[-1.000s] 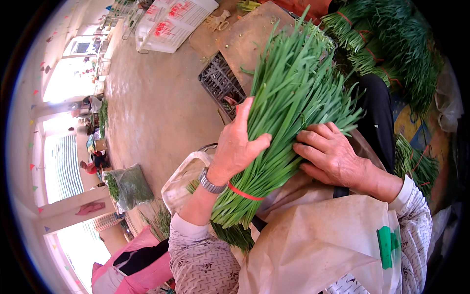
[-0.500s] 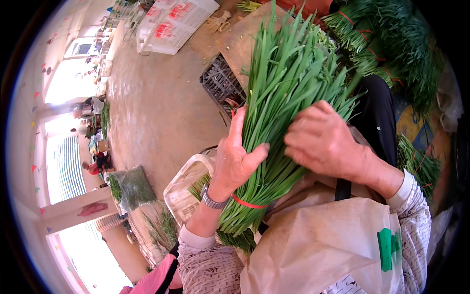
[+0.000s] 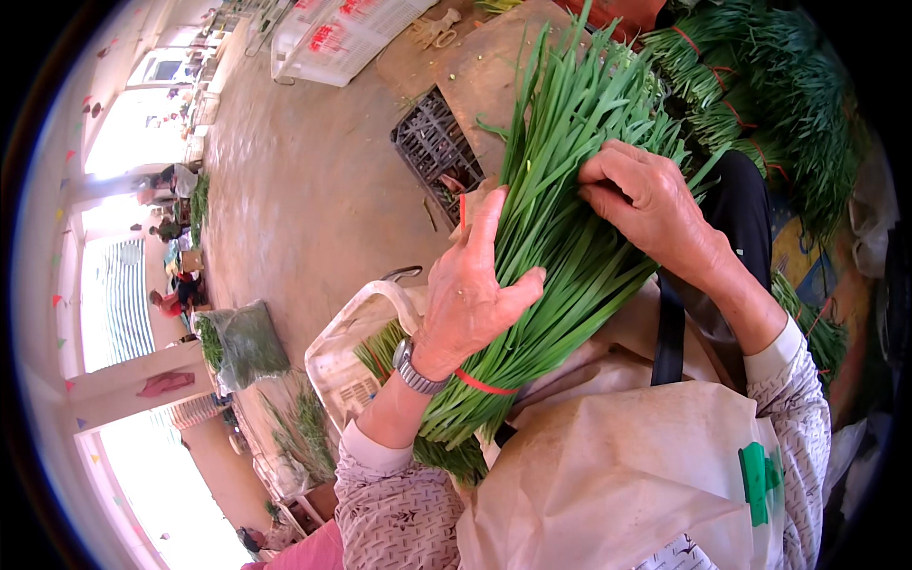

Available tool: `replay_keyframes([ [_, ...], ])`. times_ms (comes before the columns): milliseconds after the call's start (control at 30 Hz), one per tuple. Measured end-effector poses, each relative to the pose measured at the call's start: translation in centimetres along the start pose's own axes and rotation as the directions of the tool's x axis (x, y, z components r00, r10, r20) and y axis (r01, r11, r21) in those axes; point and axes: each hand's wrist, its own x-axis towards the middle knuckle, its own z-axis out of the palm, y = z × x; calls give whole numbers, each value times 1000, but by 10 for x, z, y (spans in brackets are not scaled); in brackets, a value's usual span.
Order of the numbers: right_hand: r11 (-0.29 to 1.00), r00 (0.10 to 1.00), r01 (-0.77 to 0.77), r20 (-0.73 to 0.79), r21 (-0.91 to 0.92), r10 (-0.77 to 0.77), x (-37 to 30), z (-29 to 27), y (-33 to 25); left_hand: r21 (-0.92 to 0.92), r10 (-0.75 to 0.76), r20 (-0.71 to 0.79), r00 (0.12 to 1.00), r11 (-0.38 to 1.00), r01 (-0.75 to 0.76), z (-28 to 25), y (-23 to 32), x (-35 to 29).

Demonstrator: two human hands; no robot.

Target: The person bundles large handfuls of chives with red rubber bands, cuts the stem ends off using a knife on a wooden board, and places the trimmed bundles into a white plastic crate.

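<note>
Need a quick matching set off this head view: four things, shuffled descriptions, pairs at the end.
Things
1. green bundle
2. wristwatch
3. right hand
4. crate

Descriptions
A. strapped at the wrist of the left hand
B. dark and slatted
C. bound with a red band near its lower end
D. thumb and fingertips at the leaves

Pairs: 1-C, 2-A, 3-D, 4-B

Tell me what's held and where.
The left hand holds a green leafy bundle by its left side, above its red band; the right hand touches leaves higher up.
</note>
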Motion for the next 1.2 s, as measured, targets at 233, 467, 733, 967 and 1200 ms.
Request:
replay_keyframes([
  [233,974,990,143,7,-178,-144,-5,-7,7,85,85,-20,996,993,-83,0,-2,-4],
  [467,963,973,34,-211,-267,-92,24,-60,25,13,71,-81,994,997,-71,-1,-6,-10],
  [733,993,991,114,-68,30,-112,32,-41,-30,21,10,-95,995,1000,-8,2,-5,-10],
  [967,976,963,218,156,16,-218,5,-5,-31,-47,-104,87,991,993,108,-15,5,-10],
  [1200,992,988,122,98,-1,-122,-8,6,-26,-233,95,9,995,968,-90,-21,-4,-23],
])
